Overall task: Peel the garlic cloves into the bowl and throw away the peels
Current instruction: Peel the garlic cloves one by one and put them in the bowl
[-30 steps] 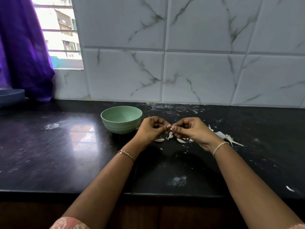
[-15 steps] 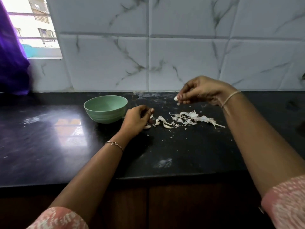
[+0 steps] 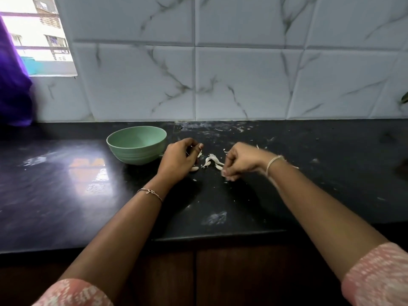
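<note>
1. Grip, left hand (image 3: 178, 161): fingers are curled in with the thumb against the forefinger, low over the counter (image 3: 66, 184). It is not possible to tell whether anything is pinched inside.
2. Grip, right hand (image 3: 240, 161): curled tight, knuckles up, fingertips down near the counter. It is motion-blurred, so its contents are unreadable too.
3. Between the hands, loose peels (image 3: 212, 160) lie on the counter. One pale piece (image 3: 194, 168) sits right at the left hand's edge (clove or peel, too small to call). More scraps lie behind the right wrist.
4. The green bowl (image 3: 136, 154) stands upright just left of the left hand. The visible part of its interior shows no cloves.
5. Status estimate: peeling is underway. The peels are not yet gathered or thrown away, and no bin is in view.
</note>
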Demonstrator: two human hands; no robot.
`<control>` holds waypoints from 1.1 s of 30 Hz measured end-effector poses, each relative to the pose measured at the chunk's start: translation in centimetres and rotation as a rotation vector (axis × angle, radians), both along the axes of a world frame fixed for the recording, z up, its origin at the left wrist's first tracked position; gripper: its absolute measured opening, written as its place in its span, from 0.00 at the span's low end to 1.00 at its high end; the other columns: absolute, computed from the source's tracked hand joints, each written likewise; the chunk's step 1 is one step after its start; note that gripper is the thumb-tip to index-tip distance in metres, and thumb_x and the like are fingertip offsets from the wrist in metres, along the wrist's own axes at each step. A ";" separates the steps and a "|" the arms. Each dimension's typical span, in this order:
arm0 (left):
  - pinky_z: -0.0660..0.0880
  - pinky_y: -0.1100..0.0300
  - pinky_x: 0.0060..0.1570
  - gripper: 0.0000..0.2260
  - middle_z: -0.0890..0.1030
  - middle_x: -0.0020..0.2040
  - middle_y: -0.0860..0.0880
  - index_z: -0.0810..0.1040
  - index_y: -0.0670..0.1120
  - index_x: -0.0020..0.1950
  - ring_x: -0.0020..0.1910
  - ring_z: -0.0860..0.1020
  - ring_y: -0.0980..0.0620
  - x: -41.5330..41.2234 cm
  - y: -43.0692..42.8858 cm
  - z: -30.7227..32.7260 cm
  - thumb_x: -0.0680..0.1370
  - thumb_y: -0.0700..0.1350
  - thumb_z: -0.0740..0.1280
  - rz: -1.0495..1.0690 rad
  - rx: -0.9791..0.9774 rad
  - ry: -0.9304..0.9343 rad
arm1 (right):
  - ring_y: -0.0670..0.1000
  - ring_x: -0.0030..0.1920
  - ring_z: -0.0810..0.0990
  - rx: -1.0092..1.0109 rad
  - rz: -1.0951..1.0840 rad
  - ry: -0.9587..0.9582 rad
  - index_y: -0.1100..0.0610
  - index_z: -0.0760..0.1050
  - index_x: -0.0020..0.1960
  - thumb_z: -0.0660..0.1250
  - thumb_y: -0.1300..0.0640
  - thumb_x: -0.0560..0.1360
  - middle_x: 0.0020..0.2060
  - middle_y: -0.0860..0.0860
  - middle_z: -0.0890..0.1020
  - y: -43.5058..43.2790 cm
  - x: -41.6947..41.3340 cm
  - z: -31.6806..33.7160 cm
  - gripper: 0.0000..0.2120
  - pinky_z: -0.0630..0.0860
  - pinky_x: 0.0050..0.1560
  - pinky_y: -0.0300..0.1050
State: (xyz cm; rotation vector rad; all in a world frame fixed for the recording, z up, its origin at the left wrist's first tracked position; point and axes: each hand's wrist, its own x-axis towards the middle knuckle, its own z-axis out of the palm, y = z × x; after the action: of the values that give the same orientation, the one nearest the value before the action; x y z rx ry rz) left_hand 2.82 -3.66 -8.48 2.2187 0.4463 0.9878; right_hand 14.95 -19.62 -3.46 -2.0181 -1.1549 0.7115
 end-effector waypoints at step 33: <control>0.80 0.53 0.44 0.02 0.81 0.41 0.57 0.81 0.52 0.49 0.39 0.78 0.57 0.3 0.6 -0.9 0.77 0.47 0.69 -0.001 0.154 0.093 | 0.44 0.27 0.80 -0.235 0.129 -0.098 0.67 0.78 0.42 0.68 0.70 0.75 0.31 0.55 0.83 1.9 -0.5 1.3 0.04 0.77 0.30 0.33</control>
State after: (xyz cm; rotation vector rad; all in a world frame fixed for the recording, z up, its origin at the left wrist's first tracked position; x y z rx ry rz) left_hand 3.14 -3.09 -9.37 2.4105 0.4232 0.9492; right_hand 14.42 -17.73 -2.13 -2.2086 -1.3207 0.8554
